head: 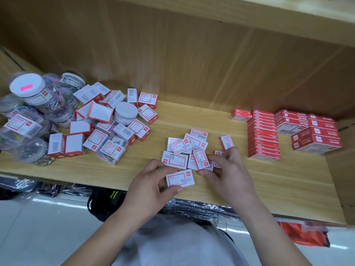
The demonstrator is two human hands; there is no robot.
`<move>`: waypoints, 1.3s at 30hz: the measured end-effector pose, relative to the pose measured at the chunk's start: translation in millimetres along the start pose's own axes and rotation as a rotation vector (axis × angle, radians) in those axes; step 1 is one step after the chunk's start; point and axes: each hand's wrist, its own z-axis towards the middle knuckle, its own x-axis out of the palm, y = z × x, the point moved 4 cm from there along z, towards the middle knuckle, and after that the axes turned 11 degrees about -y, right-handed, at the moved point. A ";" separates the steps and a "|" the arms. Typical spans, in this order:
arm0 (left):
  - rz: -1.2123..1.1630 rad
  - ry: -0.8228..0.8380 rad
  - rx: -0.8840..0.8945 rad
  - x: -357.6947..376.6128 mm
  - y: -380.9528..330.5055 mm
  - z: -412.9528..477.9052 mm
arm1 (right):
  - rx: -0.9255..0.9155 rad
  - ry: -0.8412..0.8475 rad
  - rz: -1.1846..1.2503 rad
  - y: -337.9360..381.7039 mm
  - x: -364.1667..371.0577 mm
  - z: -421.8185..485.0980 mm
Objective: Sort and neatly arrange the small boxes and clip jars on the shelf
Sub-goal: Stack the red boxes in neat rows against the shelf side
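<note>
Wooden shelf point(192, 116) boards fill the view, with a plain back panel behind and wrapped goods on a lower level below the front edge. Largest on the shelf is the left heap: clip jars point(30, 89) lying and leaning against each other, with loose white-and-red boxes point(96, 139) tumbled among them at all angles. At the right, well apart, stands the red stack point(263, 139), its boxes already squared in neat rows. Between the two, near the front edge, lies the middle cluster point(184, 146) of smaller white boxes, overlapping and facing different ways.

Both hands work at this cluster. The left hand point(148, 185) pinches a flat box point(179, 178), label up, with the thumb at its near edge and the fingers curled over the far one. The right hand point(230, 173) has thumb and forefinger closed on a tilted box point(200, 159) at the cluster's near side.

The step in hand looks like gathering like boxes into a pile. To do it well, turn each box label up and the same way round. Butt the edges flush before adding the next. Build the pile beside the cluster rather than on it, so nothing slides.
</note>
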 end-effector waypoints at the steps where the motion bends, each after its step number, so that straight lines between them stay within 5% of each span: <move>1: -0.013 -0.009 -0.006 0.1 0.7 0.0 | -0.032 -0.034 -0.011 1.6 -4.9 -0.3; 17: -0.072 -0.112 -0.181 0.1 -13.6 11.5 | -0.015 -0.171 -0.202 10.7 -30.4 5.0; 21: -0.245 -0.225 -0.233 0.0 -15.5 14.0 | 0.120 -0.167 0.003 6.1 -34.2 6.1; 27: -0.533 -0.198 -0.345 3.4 -32.4 19.5 | 0.303 -0.122 0.663 2.3 -31.6 -0.7; 39: -0.572 -0.047 -0.318 32.3 -56.8 27.8 | 0.285 -0.201 0.808 -9.2 -54.6 -23.8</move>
